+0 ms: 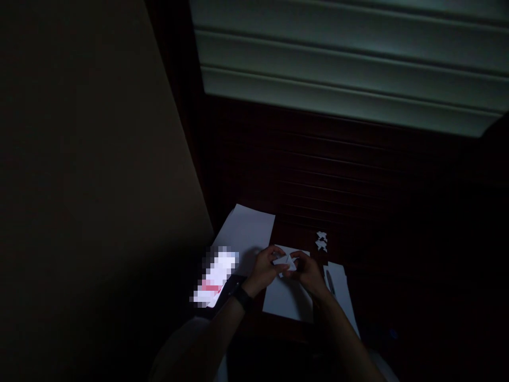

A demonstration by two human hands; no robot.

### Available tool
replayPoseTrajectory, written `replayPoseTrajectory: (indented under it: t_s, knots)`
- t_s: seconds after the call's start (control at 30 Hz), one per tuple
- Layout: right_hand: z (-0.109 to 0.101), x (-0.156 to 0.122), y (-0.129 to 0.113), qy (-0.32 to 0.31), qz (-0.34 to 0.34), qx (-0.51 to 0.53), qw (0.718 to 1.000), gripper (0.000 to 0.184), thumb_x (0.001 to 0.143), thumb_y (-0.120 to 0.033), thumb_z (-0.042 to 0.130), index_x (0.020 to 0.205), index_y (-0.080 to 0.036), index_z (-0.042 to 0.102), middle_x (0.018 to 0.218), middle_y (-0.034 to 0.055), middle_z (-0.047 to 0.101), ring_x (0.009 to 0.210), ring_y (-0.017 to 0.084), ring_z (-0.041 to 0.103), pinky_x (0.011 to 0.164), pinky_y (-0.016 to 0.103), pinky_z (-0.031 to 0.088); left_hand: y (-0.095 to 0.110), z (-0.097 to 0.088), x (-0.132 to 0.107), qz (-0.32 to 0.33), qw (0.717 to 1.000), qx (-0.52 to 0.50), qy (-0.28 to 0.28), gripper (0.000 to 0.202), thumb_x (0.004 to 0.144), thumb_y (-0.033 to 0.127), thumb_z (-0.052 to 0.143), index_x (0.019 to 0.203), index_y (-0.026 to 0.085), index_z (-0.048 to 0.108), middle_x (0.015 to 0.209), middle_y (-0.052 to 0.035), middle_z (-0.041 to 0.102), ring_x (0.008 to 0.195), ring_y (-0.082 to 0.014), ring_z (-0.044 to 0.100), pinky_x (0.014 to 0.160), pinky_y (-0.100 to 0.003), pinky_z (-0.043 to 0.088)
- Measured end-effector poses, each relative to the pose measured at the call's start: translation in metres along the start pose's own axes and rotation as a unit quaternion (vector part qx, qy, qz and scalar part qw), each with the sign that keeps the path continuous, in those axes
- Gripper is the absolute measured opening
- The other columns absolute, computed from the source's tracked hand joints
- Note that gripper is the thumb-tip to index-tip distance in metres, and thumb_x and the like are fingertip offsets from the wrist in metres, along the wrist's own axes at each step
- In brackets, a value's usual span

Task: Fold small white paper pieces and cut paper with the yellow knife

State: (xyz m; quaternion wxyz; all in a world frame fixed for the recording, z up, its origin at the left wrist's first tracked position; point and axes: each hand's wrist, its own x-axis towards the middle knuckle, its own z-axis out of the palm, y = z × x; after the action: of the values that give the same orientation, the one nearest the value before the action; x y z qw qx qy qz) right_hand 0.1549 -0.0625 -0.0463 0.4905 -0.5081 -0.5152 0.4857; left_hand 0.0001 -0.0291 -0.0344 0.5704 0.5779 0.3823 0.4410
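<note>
A small piece of folded white paper (286,261) is held up between both hands, pointed at its top and left. My left hand (264,268), with a dark watch on its wrist, pinches its left side. On the right side, my right hand (308,272) has its fingers closed round the edge. Both hands are over a white sheet of paper (287,300) lying on the dark table. The dim light hides the finer folds.
To the left lie a larger stack of white sheets (246,228) and a lit, blurred screen (216,278). Small folded paper figures (321,241) sit behind my right hand. A pen (330,282) rests on paper strips (345,294) at the right. Slatted shutters (338,69) rise behind.
</note>
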Motion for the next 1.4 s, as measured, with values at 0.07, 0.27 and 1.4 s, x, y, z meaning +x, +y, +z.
replayPoseTrajectory:
  t_s: [0.07,0.27,1.4]
  knots:
    - [0.001,-0.008,0.001,0.010,0.009,0.013,1.000,0.035,0.055,-0.016,0.071,0.085,-0.018,0.054,0.059,-0.0047,0.058,0.051,0.012,0.052,0.048,0.021,0.038,-0.001,0.002,-0.008,-0.006,1.000,0.003,-0.009,0.034,0.058,0.021,0.075,0.088,0.016,0.060,0.084,-0.0036,0.065,0.068,-0.0153,0.062,0.056,-0.023,0.045]
    - [0.010,-0.035,0.002,0.064,0.018,0.029,0.997,0.039,0.053,-0.021,0.073,0.086,-0.019,0.052,0.051,-0.0099,0.047,0.044,0.009,0.045,0.045,0.020,0.036,-0.004,0.005,-0.034,-0.007,1.000,0.007,0.004,0.036,0.060,0.025,0.074,0.092,0.013,0.063,0.076,-0.0042,0.065,0.068,-0.0155,0.060,0.058,-0.023,0.044]
    - [-0.008,0.023,-0.030,0.074,-0.023,0.030,0.997,0.035,0.054,-0.014,0.066,0.087,-0.021,0.056,0.067,-0.0029,0.060,0.061,0.015,0.057,0.053,0.023,0.045,0.030,0.013,0.039,-0.091,0.989,-0.114,-0.025,0.041,0.056,0.024,0.077,0.094,0.013,0.065,0.075,-0.0056,0.069,0.065,-0.0181,0.065,0.061,-0.027,0.048]
